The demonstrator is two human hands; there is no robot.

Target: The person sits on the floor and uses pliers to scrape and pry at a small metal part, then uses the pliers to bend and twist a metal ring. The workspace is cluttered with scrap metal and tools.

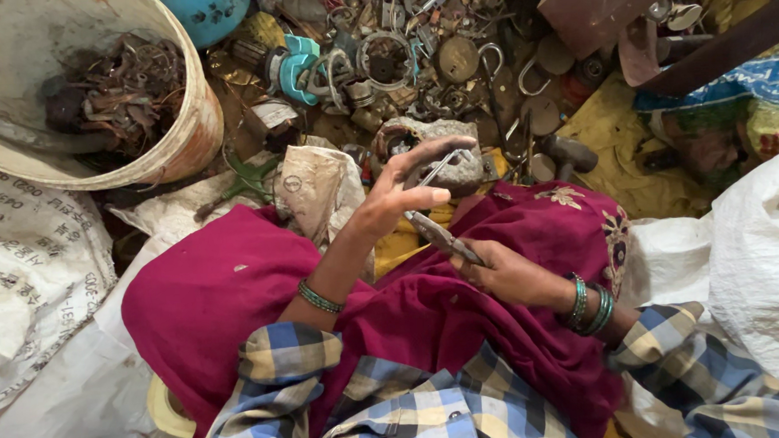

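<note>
Head view looks straight down on a seated person's lap, covered by magenta cloth (233, 289); both forearms wear green bangles and checked blue-and-cream sleeves. Left hand (397, 196) is raised with fingers spread, thumb and forefinger pinched on a thin bent metal wire (440, 165); right hand (503, 275) rests lower on the lap, closed around the handles of pliers (439, 236); the plier tip points up toward the wire, though whether it touches the wire cannot be told; the two hands sit near each other but apart.

Packages and labels: a white woven sack (27, 256) with dark printed lettering lies at far left, under a white bucket (181, 145); the bucket holds rusty scrap and a grey bar; a crumpled pale sack (317, 192) with a round printed mark lies just beyond the lap; a sack with a blue printed band (756, 84) lies at upper right, beside yellow cloth (607, 136); plain white sacking (747, 254) covers the right side.

Surface: the floor ahead is heaped with metal scrap (417, 58), including rings, hooks, discs and a teal part; a grey stone (452, 149) sits at the heap's near edge, just behind the left hand; a dark brown beam (609, 3) crosses the upper right corner.
</note>
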